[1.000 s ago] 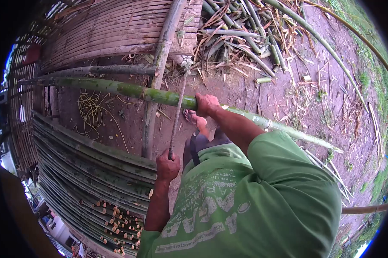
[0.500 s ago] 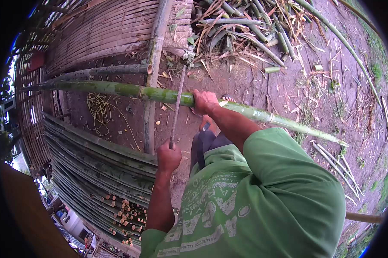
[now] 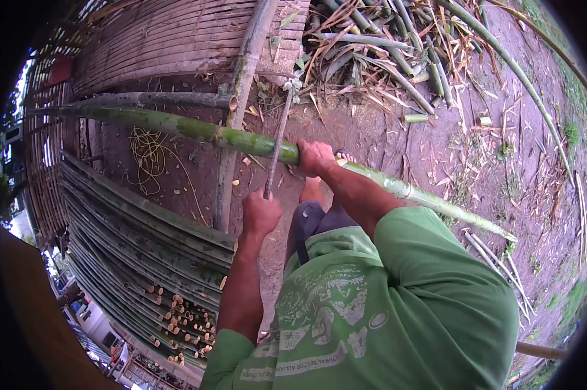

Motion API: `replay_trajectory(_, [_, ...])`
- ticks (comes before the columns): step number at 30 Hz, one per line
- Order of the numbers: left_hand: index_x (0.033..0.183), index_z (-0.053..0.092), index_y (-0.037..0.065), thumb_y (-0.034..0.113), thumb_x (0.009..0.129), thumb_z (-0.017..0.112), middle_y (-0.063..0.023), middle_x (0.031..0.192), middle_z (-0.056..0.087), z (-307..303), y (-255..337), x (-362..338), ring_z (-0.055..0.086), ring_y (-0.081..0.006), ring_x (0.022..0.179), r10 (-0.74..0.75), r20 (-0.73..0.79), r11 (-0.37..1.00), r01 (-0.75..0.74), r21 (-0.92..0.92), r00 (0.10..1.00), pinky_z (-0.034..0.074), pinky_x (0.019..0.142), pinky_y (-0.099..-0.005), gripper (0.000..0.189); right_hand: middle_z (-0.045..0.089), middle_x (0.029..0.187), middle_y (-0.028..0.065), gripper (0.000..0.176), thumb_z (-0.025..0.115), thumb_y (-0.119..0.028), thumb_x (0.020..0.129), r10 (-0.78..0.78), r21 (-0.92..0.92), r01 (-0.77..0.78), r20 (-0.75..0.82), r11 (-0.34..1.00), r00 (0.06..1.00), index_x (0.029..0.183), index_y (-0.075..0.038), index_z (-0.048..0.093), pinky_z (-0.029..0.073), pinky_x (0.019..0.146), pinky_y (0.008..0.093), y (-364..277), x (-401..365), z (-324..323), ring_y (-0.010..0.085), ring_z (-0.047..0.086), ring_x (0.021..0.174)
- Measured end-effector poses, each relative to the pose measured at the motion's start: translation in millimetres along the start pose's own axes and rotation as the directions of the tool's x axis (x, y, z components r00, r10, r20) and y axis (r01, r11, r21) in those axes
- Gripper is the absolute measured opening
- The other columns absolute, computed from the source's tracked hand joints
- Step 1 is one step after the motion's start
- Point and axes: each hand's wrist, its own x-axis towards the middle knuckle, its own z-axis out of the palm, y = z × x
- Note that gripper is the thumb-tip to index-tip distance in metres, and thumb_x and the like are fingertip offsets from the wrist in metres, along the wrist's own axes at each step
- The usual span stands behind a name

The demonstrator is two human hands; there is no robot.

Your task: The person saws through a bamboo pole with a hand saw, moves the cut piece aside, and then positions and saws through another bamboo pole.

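Note:
A long green bamboo pole [image 3: 248,141] runs across the view and rests over a lengthwise support pole [image 3: 227,172]. My right hand [image 3: 315,158] is closed around the bamboo, just right of the middle. In my left hand [image 3: 261,213], closed in a fist, is the near end of a saw [image 3: 281,127], seen from above as a long thin ribbed rod. The saw lies crosswise over the bamboo, a little left of my right hand. Its cutting edge is hidden beneath.
Stacked bamboo poles [image 3: 144,227] lie at the lower left, with a yellow rope [image 3: 147,159] on the ground above them. A slatted bamboo platform [image 3: 176,49] stands at the upper left. Cut bamboo offcuts [image 3: 397,58] are heaped at the top. My bare foot [image 3: 311,190] is below the bamboo.
My left hand has pushed the saw forward, away from my body, across the bamboo. My right hand keeps its hold on the pole. The view has shifted slightly.

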Motion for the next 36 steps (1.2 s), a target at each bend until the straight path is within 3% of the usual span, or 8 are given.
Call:
replay_trajectory(4, [0.070,0.052,-0.001,0.010,0.072,0.056,-0.0234,0.057,0.052,-42.9,1.8,-58.9,0.058,-0.0435,0.058,-0.070,0.083,0.997,0.066,0.050,0.994,0.044,0.054,-0.0490,0.013,0.067,0.102,0.0190,0.035,0.063,-0.017,0.076,0.001,0.001,-0.001,-0.023,1.000,1.000,0.108,-0.006,0.054,0.052,0.081,0.0431,3.3,9.4,4.2,0.0340,0.065,0.098])
replay_trajectory(6, [0.061,0.043,0.000,0.007,0.074,0.056,-0.0119,0.049,0.040,-62.7,-7.3,-109.9,0.051,-0.0235,0.043,-0.092,0.063,0.993,0.087,0.081,0.994,0.038,0.046,-0.0397,0.020,0.067,0.101,0.0186,0.033,0.062,-0.016,0.076,0.015,0.036,-0.017,0.059,0.999,0.998,0.107,-0.006,0.054,0.052,0.081,0.0431,-1.4,2.0,-4.8,0.0340,0.066,0.096])
replay_trajectory(14, [0.060,0.043,0.002,0.008,0.071,0.060,-0.0111,0.048,0.040,0.4,8.4,21.4,0.049,-0.0239,0.043,0.063,-0.067,0.996,-0.059,0.059,0.996,0.037,0.045,-0.0404,0.021,0.067,0.099,0.0196,0.036,0.065,-0.016,0.074,0.029,0.002,-0.029,0.090,1.000,0.995,0.107,-0.005,0.054,0.052,0.082,0.0438,-2.6,3.7,-14.9,0.0352,0.066,0.096])
replay_trajectory(18, [0.059,0.042,0.002,0.008,0.070,0.060,-0.0093,0.048,0.040,-60.1,-4.0,-106.6,0.044,-0.0180,0.044,-0.134,0.039,0.990,0.132,0.049,0.990,0.037,0.044,-0.0383,0.021,0.067,0.099,0.0198,0.036,0.065,-0.017,0.074,-0.002,0.053,-0.002,0.075,0.999,0.997,0.106,-0.006,0.054,0.052,0.081,0.0440,-0.3,4.4,-13.0,0.0353,0.066,0.095])
replay_trajectory(21, [0.066,0.050,0.000,0.008,0.073,0.056,-0.0210,0.055,0.051,-65.2,15.4,-95.4,0.056,-0.0407,0.054,-0.166,0.103,0.986,0.161,0.048,0.981,0.043,0.052,-0.0460,0.012,0.067,0.096,0.0192,0.035,0.065,-0.016,0.074,0.020,0.028,-0.020,0.020,0.999,1.000,0.105,-0.005,0.054,0.052,0.081,0.0440,1.2,8.1,-4.4,0.0348,0.066,0.094])
replay_trajectory(25, [0.063,0.047,-0.001,0.011,0.074,0.057,-0.0182,0.051,0.046,-2.4,21.4,27.7,0.053,-0.0319,0.046,-0.012,-0.013,1.000,0.012,-0.002,1.000,0.040,0.047,-0.0430,0.019,0.067,0.098,0.0190,0.034,0.063,-0.016,0.075,0.007,0.008,-0.008,0.066,1.000,0.998,0.106,-0.005,0.054,0.052,0.081,0.0441,0.5,10.5,-14.1,0.0352,0.066,0.094])
replay_trajectory(31, [0.069,0.054,-0.002,0.009,0.073,0.058,-0.0244,0.057,0.052,-65.2,16.8,-104.0,0.058,-0.0420,0.057,-0.153,0.082,0.986,0.147,0.078,0.985,0.042,0.052,-0.0467,0.012,0.067,0.100,0.0181,0.040,0.066,-0.021,0.072,0.040,0.007,-0.041,0.101,0.999,0.994,0.108,-0.007,0.053,0.051,0.084,0.0435,-5.4,6.9,-14.0,0.0349,0.065,0.097])
replay_trajectory(36, [0.080,0.058,-0.002,0.008,0.072,0.055,-0.0281,0.071,0.059,-20.5,22.5,3.0,0.060,-0.0467,0.074,-0.091,0.091,0.995,0.088,0.045,0.992,0.048,0.067,-0.0526,0.014,0.067,0.099,0.0185,0.043,0.068,-0.027,0.073,0.046,-0.025,-0.044,0.100,0.999,0.994,0.108,-0.007,0.053,0.050,0.085,0.0447,-9.3,5.5,-16.1,0.0355,0.065,0.097])
